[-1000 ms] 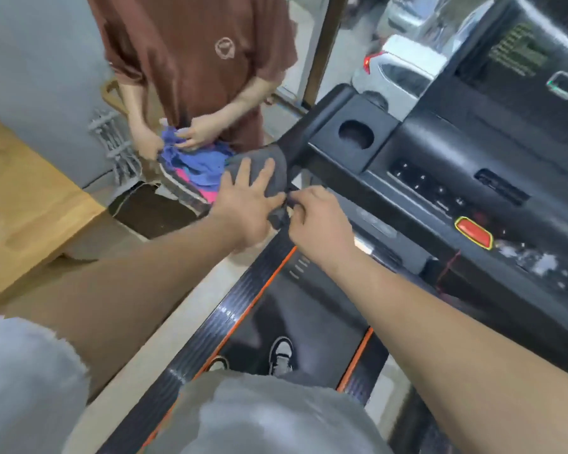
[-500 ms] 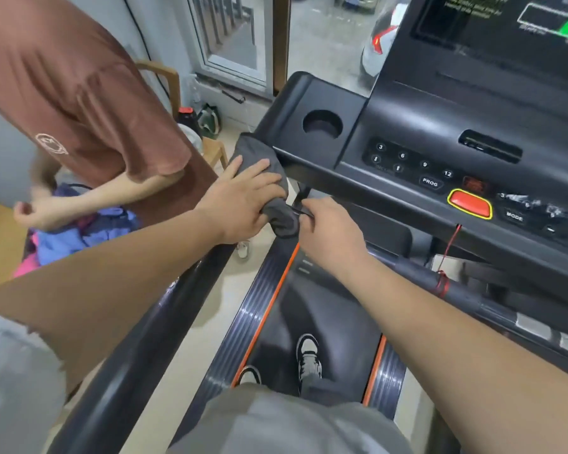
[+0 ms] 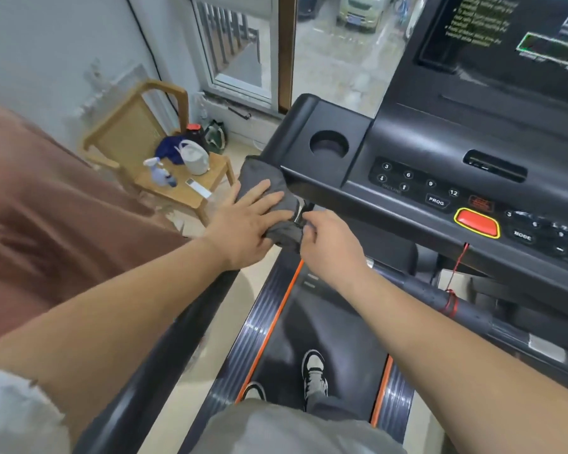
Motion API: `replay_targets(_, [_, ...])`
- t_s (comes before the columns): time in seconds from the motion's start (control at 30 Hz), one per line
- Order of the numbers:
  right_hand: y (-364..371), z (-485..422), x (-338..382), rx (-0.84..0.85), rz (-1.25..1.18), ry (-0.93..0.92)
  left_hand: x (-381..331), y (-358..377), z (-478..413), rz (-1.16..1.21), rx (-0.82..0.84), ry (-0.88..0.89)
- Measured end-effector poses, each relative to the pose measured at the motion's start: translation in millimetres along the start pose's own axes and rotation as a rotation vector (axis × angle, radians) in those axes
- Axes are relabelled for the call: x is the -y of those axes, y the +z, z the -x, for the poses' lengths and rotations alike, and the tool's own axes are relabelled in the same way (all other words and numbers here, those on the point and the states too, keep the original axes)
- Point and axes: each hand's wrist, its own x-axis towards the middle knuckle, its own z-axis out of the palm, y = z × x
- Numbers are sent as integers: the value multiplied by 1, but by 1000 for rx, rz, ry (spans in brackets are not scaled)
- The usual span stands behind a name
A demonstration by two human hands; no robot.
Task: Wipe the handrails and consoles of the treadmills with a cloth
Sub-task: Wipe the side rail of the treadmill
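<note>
A person's left hand [image 3: 246, 224] presses flat, fingers spread, on a grey cloth [image 3: 263, 173] draped over the treadmill handrail [image 3: 171, 355]; the right hand [image 3: 328, 247] pinches its edge.

- Screen [image 3: 492, 31]: cut by top and right edges; text too blurred to read.
- Handrail [image 3: 164, 355]: upper end hidden under cloth [image 3: 259, 170] and left hand [image 3: 243, 224].
- Right hand [image 3: 328, 247]: fingertips hidden behind cloth edge.
- Brown fabric [image 3: 63, 224]: blurred, cut by left edge.
- Right-side buttons [image 3: 545, 231]: smeared, mostly unreadable.
</note>
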Motion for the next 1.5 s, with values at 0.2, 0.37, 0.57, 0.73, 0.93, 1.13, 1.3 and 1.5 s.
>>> replay_targets(0.2, [17, 8, 22, -24, 18, -143, -3, 18, 126, 67, 43, 112])
replay_targets(0.37, [33, 26, 38, -74, -2, -224, 3, 8, 118, 78, 115, 108])
replay_targets(0.57, [51, 45, 50, -29, -77, -180, -34, 8, 98, 11, 130, -158])
replay_targets(0.73, [63, 55, 62, 36, -147, -138, -32, 29, 199, -83, 187, 153])
replay_targets(0.93, [84, 72, 73, 15, -311, 55, -26, 22, 165, -134, 115, 124])
replay_targets(1.13, [103, 93, 97, 149, -753, 369, -43, 27, 180, 96, 0, -65])
replay_targets(1.3, [133, 97, 130, 192, -787, 486, -8, 28, 231, 967, -366, -342])
replay_targets(1.5, [163, 107, 165, 146, -534, 571, 12, 60, 258, 1072, -321, -798])
